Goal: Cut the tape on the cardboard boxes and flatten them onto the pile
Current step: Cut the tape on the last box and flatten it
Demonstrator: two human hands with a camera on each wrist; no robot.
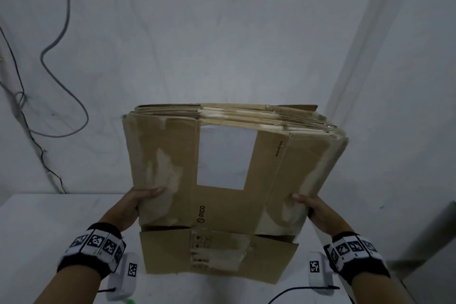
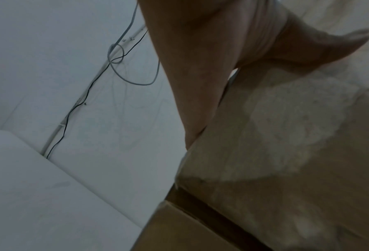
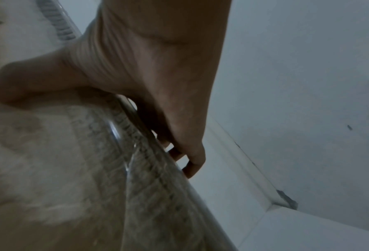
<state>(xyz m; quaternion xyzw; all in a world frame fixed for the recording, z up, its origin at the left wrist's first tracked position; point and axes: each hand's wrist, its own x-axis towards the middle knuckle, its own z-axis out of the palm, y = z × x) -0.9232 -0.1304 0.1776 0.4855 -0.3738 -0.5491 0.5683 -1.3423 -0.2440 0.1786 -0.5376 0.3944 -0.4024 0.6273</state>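
A white wall (image 1: 222,44) with loose cables (image 1: 56,61) trailing at nine o'clock stands behind a white tabletop (image 1: 49,217); over the tabletop, at the centre of the head view, a stack of flattened cardboard boxes (image 1: 232,168) is held up, tilted away from the person; the left hand (image 1: 128,207) grips its edge at eight o'clock, thumb laid over the top sheet and fingers out of sight beneath; the right hand (image 1: 318,210) grips the edge at four o'clock, thumb on top, and the right wrist view shows its fingers (image 3: 189,163) curled under the layered edges; both hands are closed on the stack.

The step looks like carrying or squaring the pile; it would go best with the grip even on both sides and the sheets pressed together, since the upper edges at twelve o'clock are fanned and could slide apart; the bottom flap (image 1: 217,254) at six o'clock hangs bent toward the person and may catch on the tabletop when lowered.

No standing box shows here; every box is collapsed, so none holds anything; a white label (image 1: 225,158) sits on the top sheet, and glossy tape (image 3: 123,152) lines the right edge.
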